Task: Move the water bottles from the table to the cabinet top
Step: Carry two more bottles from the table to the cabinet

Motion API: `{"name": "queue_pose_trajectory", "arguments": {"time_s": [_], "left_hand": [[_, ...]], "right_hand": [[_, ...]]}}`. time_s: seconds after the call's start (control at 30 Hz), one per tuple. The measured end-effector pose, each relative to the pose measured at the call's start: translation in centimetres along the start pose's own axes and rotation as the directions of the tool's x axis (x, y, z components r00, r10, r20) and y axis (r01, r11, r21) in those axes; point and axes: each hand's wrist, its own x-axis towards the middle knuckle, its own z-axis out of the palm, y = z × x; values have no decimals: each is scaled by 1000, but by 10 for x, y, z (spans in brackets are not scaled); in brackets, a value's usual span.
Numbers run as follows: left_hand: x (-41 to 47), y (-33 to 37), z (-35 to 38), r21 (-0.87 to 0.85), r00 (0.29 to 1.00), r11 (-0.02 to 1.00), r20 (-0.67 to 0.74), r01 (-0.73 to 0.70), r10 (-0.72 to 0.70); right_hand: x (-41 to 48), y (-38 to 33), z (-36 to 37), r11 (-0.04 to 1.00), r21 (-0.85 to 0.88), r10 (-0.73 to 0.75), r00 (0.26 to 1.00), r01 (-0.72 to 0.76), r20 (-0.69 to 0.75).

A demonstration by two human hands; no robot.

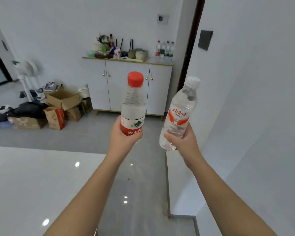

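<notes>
At the lower left of the frame lies the glossy white desk (32,181), with bright light spots on its surface. Both forearms rise from the bottom edge toward the middle of the frame, above the grey floor (85,138). The left hand (124,133) is wrapped around the lower part of the red-capped bottle (134,103), fingers closed on its red label; this bottle stands almost upright. The right hand (182,142) is closed around the lower part of the white-capped bottle (180,113), which leans a little to the right. This bottle is clear, with an orange-red label. Both bottles are held in the air, near each other but apart.

Farther away, in the upper middle, stands the white cabinet (126,86) against the wall. On its top, at the right end, four bottles (165,49) stand close together. A tray of mixed objects (117,51) fills the left part of the top. On the floor at the left are cardboard boxes (58,108) and a white fan (28,77).
</notes>
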Motion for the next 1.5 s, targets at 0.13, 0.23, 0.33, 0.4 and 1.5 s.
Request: {"name": "queue_pose_trajectory", "arguments": {"time_s": [0.13, 0.23, 0.33, 0.4, 1.5], "left_hand": [[23, 31, -4, -52, 998, 998, 42, -39, 41], [35, 49, -5, -102, 998, 994, 48, -34, 39], [44, 63, -8, -143, 998, 989, 30, -41, 46], [48, 70, -11, -162, 999, 986, 20, -45, 49], [183, 72, 39, -77, 997, 995, 43, -60, 64]], "right_hand": [[17, -44, 3, 996, 32, -78, 997, 78, -1], [22, -69, 6, 993, 34, -110, 994, 110, 9], [22, -81, 9, 993, 35, -116, 993, 115, 11], [23, -85, 11, 992, 34, -122, 992, 121, 15], [165, -80, 13, 997, 45, -61, 995, 65, -80]]}}
